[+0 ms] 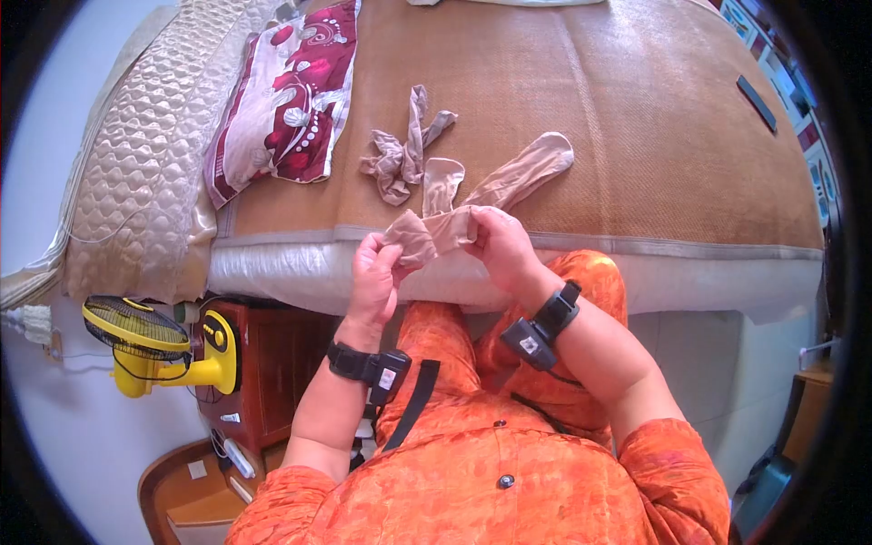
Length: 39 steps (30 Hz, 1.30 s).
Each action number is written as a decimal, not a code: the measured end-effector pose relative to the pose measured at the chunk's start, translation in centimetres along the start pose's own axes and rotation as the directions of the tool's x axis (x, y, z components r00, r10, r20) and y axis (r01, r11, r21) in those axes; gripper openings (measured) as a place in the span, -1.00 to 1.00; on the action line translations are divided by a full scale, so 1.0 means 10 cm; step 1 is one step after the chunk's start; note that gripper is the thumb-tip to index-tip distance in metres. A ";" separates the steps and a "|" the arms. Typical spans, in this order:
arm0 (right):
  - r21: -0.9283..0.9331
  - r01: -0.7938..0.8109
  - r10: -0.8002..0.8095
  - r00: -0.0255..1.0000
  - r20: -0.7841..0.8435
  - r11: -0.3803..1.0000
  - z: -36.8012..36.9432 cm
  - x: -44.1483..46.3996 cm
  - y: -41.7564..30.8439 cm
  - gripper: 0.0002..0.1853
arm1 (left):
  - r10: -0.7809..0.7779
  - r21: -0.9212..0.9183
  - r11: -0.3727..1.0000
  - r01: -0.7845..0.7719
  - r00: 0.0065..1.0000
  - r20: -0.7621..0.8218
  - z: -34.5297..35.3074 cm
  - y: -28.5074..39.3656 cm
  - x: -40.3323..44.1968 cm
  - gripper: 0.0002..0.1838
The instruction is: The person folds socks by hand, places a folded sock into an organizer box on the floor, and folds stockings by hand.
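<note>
Both my hands grip a thin beige sock (434,238) at the near edge of the bed. My left hand (374,277) pinches its left end between thumb and fingers. My right hand (504,247) pinches the top of its right side. Just beyond, a sock foot (442,182) and a longer sock part (527,173) lie on the mat; whether they join the held piece I cannot tell. A crumpled bunch of similar socks (404,150) rests farther back, apart from my hands.
A brown woven mat (654,136) covers the bed. At the left are a red and white pillow (291,95) and a quilted cover (136,154). A dark phone-like object (756,103) lies far right. A yellow fan (150,341) stands by a red-brown cabinet (282,363).
</note>
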State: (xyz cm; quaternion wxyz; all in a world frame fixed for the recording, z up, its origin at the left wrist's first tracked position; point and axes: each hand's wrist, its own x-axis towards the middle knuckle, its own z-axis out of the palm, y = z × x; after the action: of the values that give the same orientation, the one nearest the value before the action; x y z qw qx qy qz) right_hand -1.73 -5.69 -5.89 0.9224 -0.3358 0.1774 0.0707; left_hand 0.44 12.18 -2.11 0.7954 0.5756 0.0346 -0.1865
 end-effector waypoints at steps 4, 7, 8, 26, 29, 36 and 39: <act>0.085 -0.052 0.055 0.998 -0.035 0.995 0.03 0.01 -0.05 -0.85 | -0.001 0.104 0.994 -0.012 0.993 0.121 -0.03 0.07 0.00 -0.92; 0.172 -0.028 0.012 0.996 0.093 0.985 0.03 0.01 -0.06 -0.85 | -0.037 0.165 0.986 0.013 0.989 0.142 -0.01 0.09 0.00 -0.93; 0.109 0.026 -0.040 0.990 0.134 0.994 0.03 0.01 -0.05 -0.85 | -0.054 0.192 0.981 0.031 0.992 0.114 0.00 0.10 0.00 -0.92; -0.563 0.467 -0.301 0.880 0.366 0.682 0.05 -0.01 0.09 -0.92 | 0.050 0.304 0.951 -0.062 0.998 0.048 0.37 -0.11 -0.04 -0.83; -0.381 0.341 -0.190 0.905 0.380 0.859 0.07 -0.03 0.07 -0.91 | 0.002 0.311 0.950 -0.028 0.996 0.084 0.27 -0.14 0.02 -0.83; -0.223 0.226 -0.138 0.926 0.350 0.948 0.05 -0.06 0.01 -0.89 | 0.125 0.503 0.854 -0.132 0.991 0.046 0.17 -0.18 0.03 -0.89; -0.035 0.040 -0.031 0.969 0.246 0.999 0.05 -0.06 0.02 -0.86 | 0.204 0.597 0.787 -0.157 0.979 -0.011 0.12 -0.23 0.06 -0.89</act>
State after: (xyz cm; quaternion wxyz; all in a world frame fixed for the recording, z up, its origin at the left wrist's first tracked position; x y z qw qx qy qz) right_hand -2.15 -5.17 -5.43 0.9314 -0.3461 0.0543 0.0988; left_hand 0.04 10.31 -4.00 0.5881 0.8022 -0.0508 -0.0893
